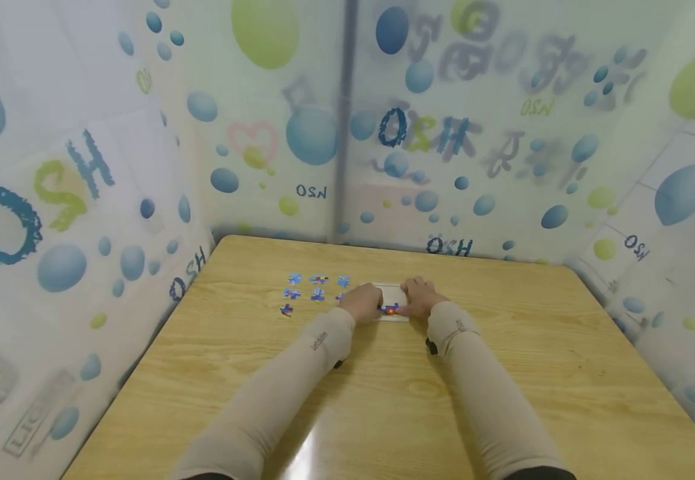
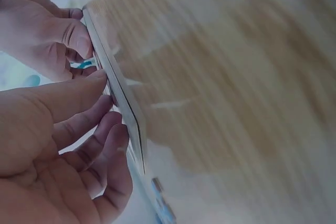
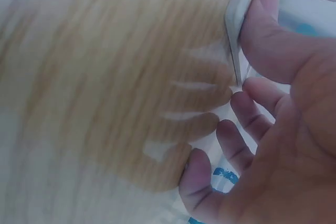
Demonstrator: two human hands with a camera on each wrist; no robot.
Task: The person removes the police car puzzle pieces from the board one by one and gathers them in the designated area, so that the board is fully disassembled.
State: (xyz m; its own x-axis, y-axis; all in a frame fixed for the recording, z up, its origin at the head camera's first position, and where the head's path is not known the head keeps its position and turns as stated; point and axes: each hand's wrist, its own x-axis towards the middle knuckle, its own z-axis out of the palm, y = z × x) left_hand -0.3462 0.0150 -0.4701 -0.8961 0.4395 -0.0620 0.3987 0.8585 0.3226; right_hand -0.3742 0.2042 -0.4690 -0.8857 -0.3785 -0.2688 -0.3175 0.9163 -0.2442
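Note:
A shallow white puzzle tray (image 1: 392,293) lies on the table between my hands. A red-and-blue jigsaw piece (image 1: 390,309) sits along its near side. My left hand (image 1: 362,303) is at the tray's left side with bent fingers. In the left wrist view its thumb (image 2: 79,92) and fingertips meet the tray's edge (image 2: 123,98); whether a piece is between them is hidden. My right hand (image 1: 422,297) lies along the tray's right side. Its thumb (image 3: 262,11) touches the near side by the piece, and its loosely bent fingers spread at the right edge.
Several loose blue jigsaw pieces (image 1: 317,294) lie in rows left of the tray, some partly behind my left hand. The wooden table (image 1: 383,393) is glossy and reflects light. Printed curtains (image 1: 275,147) hang behind it and at both sides.

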